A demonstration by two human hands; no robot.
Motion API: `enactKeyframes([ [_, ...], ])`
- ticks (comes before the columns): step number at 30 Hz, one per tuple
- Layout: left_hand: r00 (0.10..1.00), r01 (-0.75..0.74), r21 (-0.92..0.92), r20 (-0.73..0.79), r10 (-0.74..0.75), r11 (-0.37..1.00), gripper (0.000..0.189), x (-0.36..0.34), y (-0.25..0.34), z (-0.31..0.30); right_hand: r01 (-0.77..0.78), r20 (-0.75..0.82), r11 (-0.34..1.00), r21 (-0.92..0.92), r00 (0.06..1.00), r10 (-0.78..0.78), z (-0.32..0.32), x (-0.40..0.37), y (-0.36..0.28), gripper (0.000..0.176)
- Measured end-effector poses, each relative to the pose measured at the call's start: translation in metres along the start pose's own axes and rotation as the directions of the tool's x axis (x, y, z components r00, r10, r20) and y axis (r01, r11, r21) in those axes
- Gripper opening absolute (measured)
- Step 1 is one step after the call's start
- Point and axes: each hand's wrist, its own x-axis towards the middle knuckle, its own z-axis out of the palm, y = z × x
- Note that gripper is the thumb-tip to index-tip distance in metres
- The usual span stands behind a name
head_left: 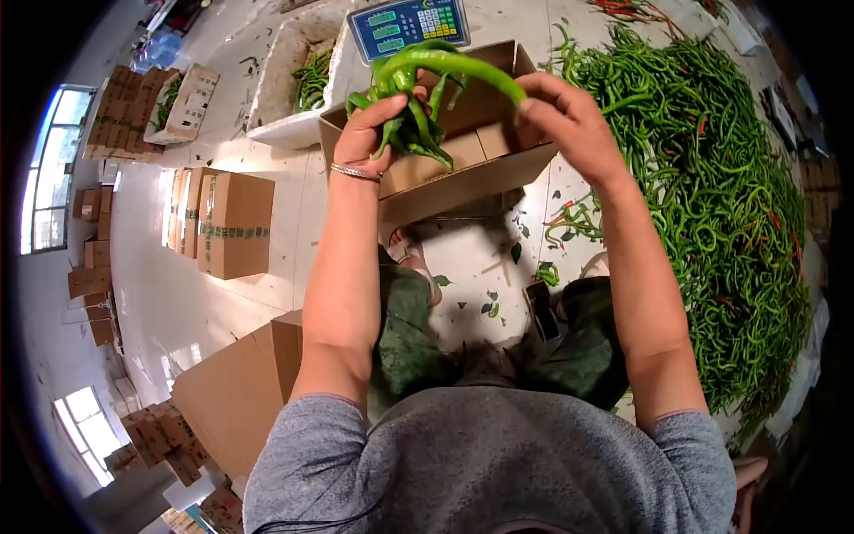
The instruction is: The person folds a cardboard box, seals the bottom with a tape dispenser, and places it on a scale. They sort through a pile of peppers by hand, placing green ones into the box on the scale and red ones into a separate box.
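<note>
My left hand (366,135), with a bracelet at its wrist, is closed round a bunch of green chili peppers (414,120). One long curved chili pepper (471,64) arches from the top of that bunch to my right hand (574,125). The fingers and thumb of my right hand pinch its end. Both hands are over an open cardboard box (471,189), whose bottom shows bare cardboard flaps. Just beyond the box stands a digital scale (411,28) with lit green displays.
A large heap of green chili peppers (712,205), with a few red ones, covers the floor at right. A white foam box (276,84) with peppers stands at upper left. Taped cartons (236,222) and a large cardboard box (236,387) are at left. Leaf scraps litter the floor.
</note>
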Motion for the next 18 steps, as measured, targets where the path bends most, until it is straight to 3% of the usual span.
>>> enactKeyframes([
  [5, 0.982, 0.109, 0.393, -0.184, -0.038, 0.913, 0.041, -0.005, 0.02, 0.002, 0.017, -0.206, 0.915, 0.403, 0.976, 0.073, -0.022, -0.003, -0.014, 0.026],
  [8, 0.984, 0.175, 0.609, -0.119, -0.129, 0.773, 0.038, -0.005, 0.021, 0.003, 0.003, -0.208, 0.826, 0.563, 0.968, 0.139, -0.035, -0.009, -0.009, 0.03],
  [9, 0.985, 0.175, 0.712, -0.119, -0.128, 0.68, 0.034, -0.003, 0.016, 0.004, -0.021, -0.177, 0.81, 0.586, 0.972, 0.154, -0.038, -0.011, -0.009, 0.031],
  [10, 0.966, 0.218, 0.849, -0.119, -0.229, 0.481, 0.039, 0.004, 0.014, -0.006, -0.045, -0.149, 0.797, 0.603, 0.974, 0.168, -0.04, -0.013, -0.008, 0.033],
  [12, 0.966, 0.187, 0.937, -0.121, -0.23, 0.294, 0.046, 0.008, -0.003, -0.012, -0.062, -0.109, 0.764, 0.642, 0.979, 0.171, -0.039, -0.015, -0.008, 0.033],
  [13, 0.943, 0.242, 0.967, -0.216, -0.254, 0.076, 0.045, 0.007, -0.002, 0.0, -0.058, -0.12, 0.775, 0.629, 0.978, 0.171, -0.036, -0.016, -0.01, 0.032],
  [14, 0.93, 0.287, 0.957, -0.27, -0.248, 0.037, 0.046, 0.003, 0.0, 0.017, -0.059, -0.126, 0.782, 0.62, 0.977, 0.173, -0.033, -0.018, -0.01, 0.032],
  [16, 0.96, 0.227, 0.973, -0.214, -0.183, 0.051, 0.045, 0.009, -0.006, -0.008, -0.071, -0.098, 0.798, 0.599, 0.982, 0.161, -0.036, -0.021, -0.007, 0.031],
  [18, 0.954, 0.199, 0.964, -0.232, -0.19, -0.178, 0.039, 0.014, 0.003, -0.009, -0.09, -0.094, 0.814, 0.574, 0.98, 0.174, -0.04, -0.025, -0.008, 0.031],
])
